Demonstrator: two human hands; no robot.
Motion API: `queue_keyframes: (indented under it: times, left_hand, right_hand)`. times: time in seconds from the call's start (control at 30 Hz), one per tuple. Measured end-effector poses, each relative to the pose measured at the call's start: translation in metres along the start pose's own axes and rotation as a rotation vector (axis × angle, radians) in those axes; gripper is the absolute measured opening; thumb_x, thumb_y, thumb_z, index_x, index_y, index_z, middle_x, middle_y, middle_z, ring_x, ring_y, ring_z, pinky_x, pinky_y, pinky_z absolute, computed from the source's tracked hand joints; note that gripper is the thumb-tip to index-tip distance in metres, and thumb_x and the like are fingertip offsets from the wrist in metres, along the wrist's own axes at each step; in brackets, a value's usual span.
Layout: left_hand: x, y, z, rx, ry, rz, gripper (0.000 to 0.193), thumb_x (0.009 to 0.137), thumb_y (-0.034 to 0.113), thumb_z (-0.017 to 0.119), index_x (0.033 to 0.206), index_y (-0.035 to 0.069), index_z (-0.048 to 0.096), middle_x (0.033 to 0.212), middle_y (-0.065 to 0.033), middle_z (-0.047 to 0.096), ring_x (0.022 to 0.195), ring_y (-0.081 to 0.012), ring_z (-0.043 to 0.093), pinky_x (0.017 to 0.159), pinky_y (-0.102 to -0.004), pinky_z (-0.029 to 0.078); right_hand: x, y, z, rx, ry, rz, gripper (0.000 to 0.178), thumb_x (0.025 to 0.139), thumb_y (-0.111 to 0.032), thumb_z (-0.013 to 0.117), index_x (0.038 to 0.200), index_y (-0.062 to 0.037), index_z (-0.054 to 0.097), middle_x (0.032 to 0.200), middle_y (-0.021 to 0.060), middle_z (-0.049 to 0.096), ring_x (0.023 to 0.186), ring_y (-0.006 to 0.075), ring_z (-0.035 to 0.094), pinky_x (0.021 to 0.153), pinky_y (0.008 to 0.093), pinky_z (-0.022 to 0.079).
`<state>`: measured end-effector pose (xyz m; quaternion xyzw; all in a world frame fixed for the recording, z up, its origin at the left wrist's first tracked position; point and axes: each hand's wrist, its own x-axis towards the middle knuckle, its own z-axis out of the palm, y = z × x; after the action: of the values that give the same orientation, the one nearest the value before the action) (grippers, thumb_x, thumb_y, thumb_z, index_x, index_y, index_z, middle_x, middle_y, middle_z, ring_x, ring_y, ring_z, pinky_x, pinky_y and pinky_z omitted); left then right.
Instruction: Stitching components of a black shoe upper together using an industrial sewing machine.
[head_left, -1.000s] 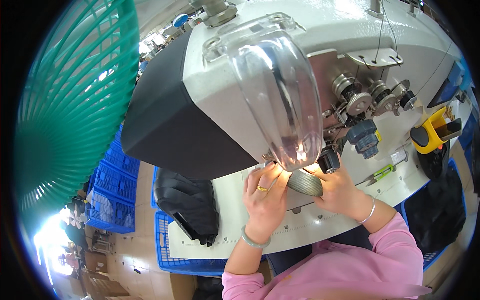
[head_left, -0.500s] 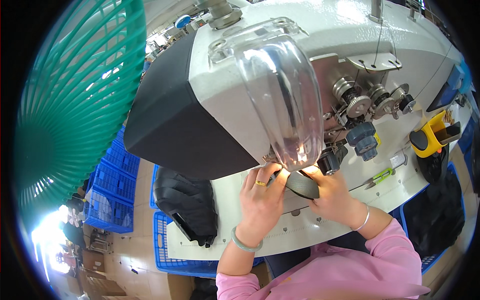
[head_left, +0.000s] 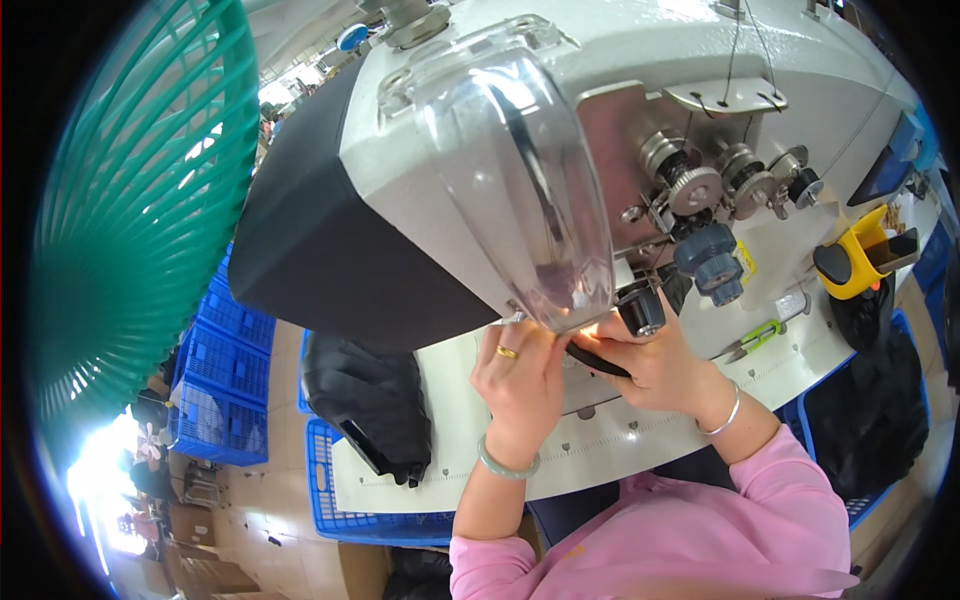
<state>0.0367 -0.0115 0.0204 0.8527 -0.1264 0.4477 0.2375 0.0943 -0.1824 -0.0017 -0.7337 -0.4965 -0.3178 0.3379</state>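
- I judge the step in hand as guiding the dark strip (head_left: 603, 363) at the stitching spot of the sewing machine (head_left: 430, 225); the needle is hidden from me.
- I'd say the next move calls for small, even steering from both hands, fingertips clear of the needle area.
- My left hand (head_left: 522, 385) is bent nearly closed, thumb toward fingers; its tips run behind the clear guard (head_left: 525, 190), so I cannot tell what it grips.
- My right hand (head_left: 662, 368) is partly curled, and appears to have the strip between thumb and fingers.
- I see the strip between the hands, above the worktop (head_left: 600, 450), back from its near edge.
- It looks narrow, blackish and curved, bowing toward the near edge; its far side is hidden.
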Motion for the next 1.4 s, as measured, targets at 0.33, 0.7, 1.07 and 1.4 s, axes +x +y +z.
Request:
queue_keyframes:
  times: [0.33, 0.7, 1.07, 1.4]
  left_hand:
    - [-0.002, 0.007, -0.018, 0.164, -0.212, 0.197, 0.037, 0.062, -0.004, 0.072, 0.098, 0.005, 0.07, 0.101, -0.0056, 0.064, 0.087, -0.0276, 0.062, 0.074, -0.0397, 0.053]
    - [0.006, 0.009, -0.019, 0.174, -0.275, 0.155, 0.036, 0.065, -0.004, 0.071, 0.1, 0.006, 0.068, 0.102, -0.0066, 0.063, 0.093, -0.0288, 0.064, 0.076, -0.0371, 0.054]
    - [0.007, 0.005, -0.005, -0.083, -0.069, -0.142, 0.016, 0.071, 0.0, 0.075, 0.086, 0.002, 0.07, 0.085, -0.0085, 0.066, 0.078, -0.0283, 0.062, 0.067, -0.0348, 0.051]
    - [-0.002, 0.007, -0.018, 0.108, -0.221, 0.088, 0.031, 0.065, -0.007, 0.071, 0.095, 0.004, 0.07, 0.098, -0.0084, 0.064, 0.086, -0.0309, 0.062, 0.073, -0.0394, 0.052]
  right_hand:
    - [-0.013, -0.001, -0.01, -0.096, -0.126, 0.085, 0.052, 0.059, -0.006, 0.069, 0.109, -0.0201, 0.07, 0.104, -0.0004, 0.067, 0.093, 0.0252, 0.063, 0.09, 0.0536, 0.041]
    - [-0.014, -0.003, -0.004, -0.044, -0.024, 0.078, 0.049, 0.055, -0.003, 0.07, 0.103, -0.0157, 0.07, 0.101, 0.0015, 0.066, 0.09, 0.0253, 0.061, 0.084, 0.0497, 0.042]
    - [0.002, -0.019, -0.002, -0.009, -0.067, 0.237, 0.029, 0.073, -0.014, 0.075, 0.102, -0.0096, 0.073, 0.098, 0.0012, 0.067, 0.092, 0.0258, 0.06, 0.089, 0.0432, 0.037]
    - [-0.007, -0.014, -0.012, -0.006, -0.135, 0.157, 0.036, 0.068, -0.008, 0.073, 0.104, -0.0151, 0.073, 0.098, 0.0028, 0.065, 0.095, 0.0266, 0.058, 0.088, 0.0447, 0.038]
